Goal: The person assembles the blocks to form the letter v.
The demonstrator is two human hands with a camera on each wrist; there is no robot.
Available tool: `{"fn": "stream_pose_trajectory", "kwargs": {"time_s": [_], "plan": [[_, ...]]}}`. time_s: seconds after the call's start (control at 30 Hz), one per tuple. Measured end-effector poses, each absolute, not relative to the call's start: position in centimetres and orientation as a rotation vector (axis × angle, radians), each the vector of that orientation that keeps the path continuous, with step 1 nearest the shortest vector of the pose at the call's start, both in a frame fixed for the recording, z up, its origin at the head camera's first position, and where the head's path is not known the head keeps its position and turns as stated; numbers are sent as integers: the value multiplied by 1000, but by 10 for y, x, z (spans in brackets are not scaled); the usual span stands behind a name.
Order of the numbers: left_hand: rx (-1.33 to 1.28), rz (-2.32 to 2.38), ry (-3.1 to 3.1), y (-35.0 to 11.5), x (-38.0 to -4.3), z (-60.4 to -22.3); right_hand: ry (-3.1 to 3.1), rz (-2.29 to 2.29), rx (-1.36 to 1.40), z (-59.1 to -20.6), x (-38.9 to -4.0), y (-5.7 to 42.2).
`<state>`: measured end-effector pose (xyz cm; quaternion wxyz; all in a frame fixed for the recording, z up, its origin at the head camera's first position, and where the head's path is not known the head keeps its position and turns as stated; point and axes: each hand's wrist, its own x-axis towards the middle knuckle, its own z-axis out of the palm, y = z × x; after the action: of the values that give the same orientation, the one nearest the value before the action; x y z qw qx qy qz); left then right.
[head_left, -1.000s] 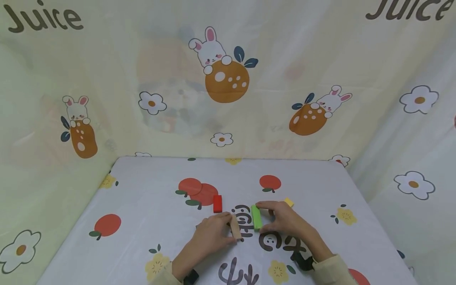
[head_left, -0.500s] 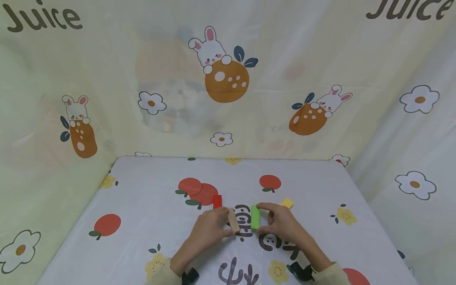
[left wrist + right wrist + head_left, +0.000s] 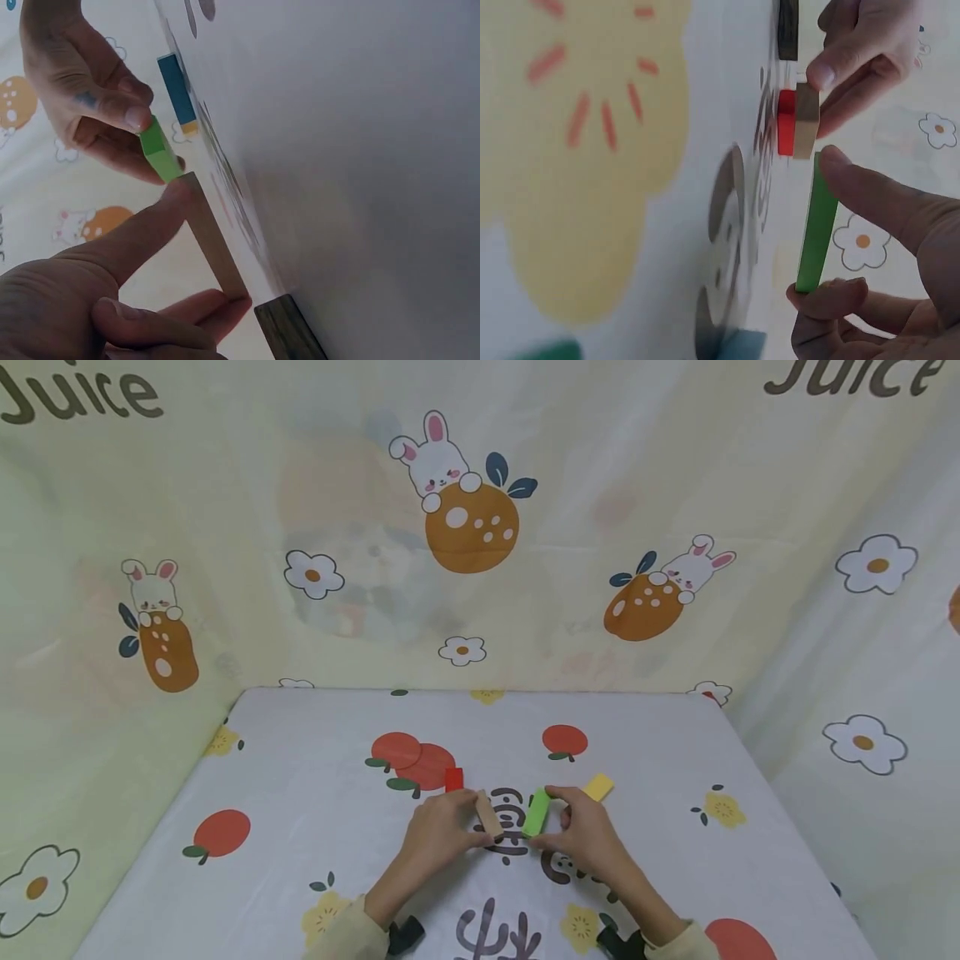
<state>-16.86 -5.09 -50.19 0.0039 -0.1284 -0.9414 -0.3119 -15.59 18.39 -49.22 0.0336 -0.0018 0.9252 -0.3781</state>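
My left hand (image 3: 438, 831) pinches a tan wooden block (image 3: 489, 815) by its two ends, between thumb and fingers. In my right hand (image 3: 585, 827), a bright green block (image 3: 537, 812) is pinched the same way. The two blocks lean toward each other at their far-apart tops and nearer bottoms in the head view, with a small gap between. In the left wrist view the tan block (image 3: 216, 240) appears raised off the tabletop, and the green block (image 3: 819, 225) likewise in the right wrist view.
Beyond my left hand lies a red block (image 3: 454, 779); a yellow block (image 3: 599, 787) lies beyond my right. The left wrist view shows a teal block (image 3: 175, 88) and a dark block (image 3: 289, 328) on the white printed cloth (image 3: 300, 793). A patterned curtain surrounds the table.
The tan block has moved away from me with my left hand, which now covers part of the red block. The green block has turned to a slant, and more of the yellow block shows.
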Motion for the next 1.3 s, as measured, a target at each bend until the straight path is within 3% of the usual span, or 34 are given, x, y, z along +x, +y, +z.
{"fn": "stream_pose_trajectory", "kwargs": {"time_s": [0.7,1.3], "plan": [[-405,-928,-2989,-47,-175,-510,2866,-1109,-4,-501,-155,177],[-387,-788,-3106,-36,-157,-499,2841,-952,8,-499,-148,172]]}}
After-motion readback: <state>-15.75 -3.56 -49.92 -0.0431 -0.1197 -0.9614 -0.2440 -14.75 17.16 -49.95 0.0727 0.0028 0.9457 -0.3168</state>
